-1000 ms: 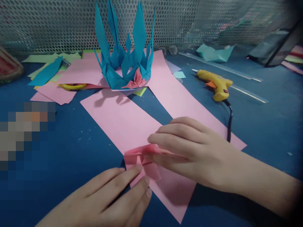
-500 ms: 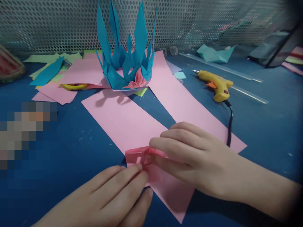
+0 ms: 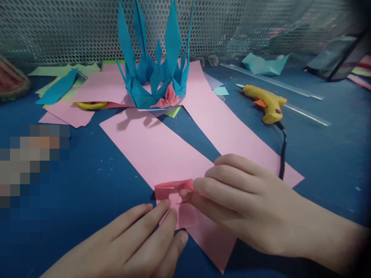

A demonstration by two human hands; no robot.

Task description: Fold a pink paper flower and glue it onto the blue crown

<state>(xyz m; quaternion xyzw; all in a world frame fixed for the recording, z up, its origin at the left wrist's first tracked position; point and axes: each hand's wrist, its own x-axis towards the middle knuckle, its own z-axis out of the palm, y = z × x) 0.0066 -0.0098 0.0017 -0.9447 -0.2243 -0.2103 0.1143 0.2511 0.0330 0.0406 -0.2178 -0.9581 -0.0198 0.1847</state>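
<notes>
A small folded pink paper piece [image 3: 174, 199] lies on the near end of a long pink paper strip [image 3: 150, 146]. My left hand [image 3: 136, 243] comes in from the bottom, its fingertips pressing down on the piece's lower edge. My right hand [image 3: 246, 200] reaches in from the right, its fingers closed on the piece's right side. Farther back stands a blue folded paper crown [image 3: 153, 73] with a pink paper flower [image 3: 168, 99] on its front.
A second pink strip [image 3: 226, 127] runs beside the first. A yellow glue gun [image 3: 265, 102] with a black cord [image 3: 282, 150] lies at right. Yellow-handled scissors [image 3: 88, 105] and loose paper sheets [image 3: 63, 81] sit at back left. A perforated metal screen [image 3: 261, 27] closes the back.
My right hand has drawn slightly right and toward me along the folded piece. My left fingers stay pressed on its lower edge.
</notes>
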